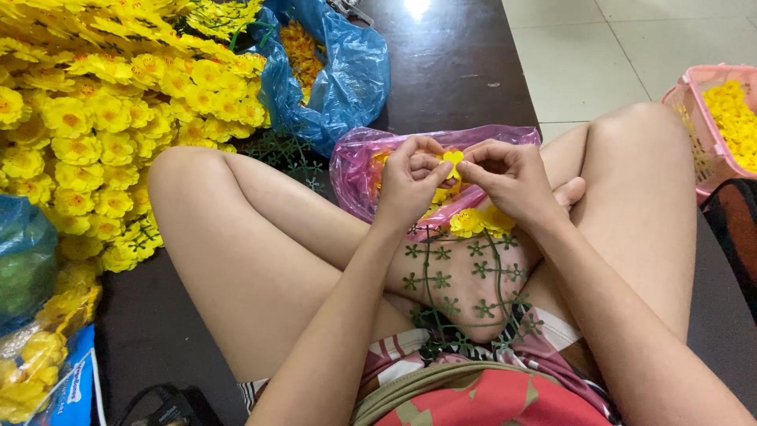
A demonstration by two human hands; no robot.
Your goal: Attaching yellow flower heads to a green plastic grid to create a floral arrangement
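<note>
I sit cross-legged on a dark floor. My left hand (412, 180) and my right hand (509, 177) meet above my lap, both pinching one small yellow artificial flower (452, 160) between the fingertips. A green plastic lattice (457, 276) with star-shaped studs lies over my crossed legs, and two yellow flowers (479, 222) sit fixed at its upper edge. Right behind my hands lies a pink plastic bag (356, 170) holding loose yellow flowers.
A big heap of finished yellow flower mats (102, 110) fills the left side. A blue plastic bag (347, 79) of flowers stands behind it. At the right edge a pink basket (694, 118) holds yellow petals. Spare green lattice (288, 154) lies near my left knee.
</note>
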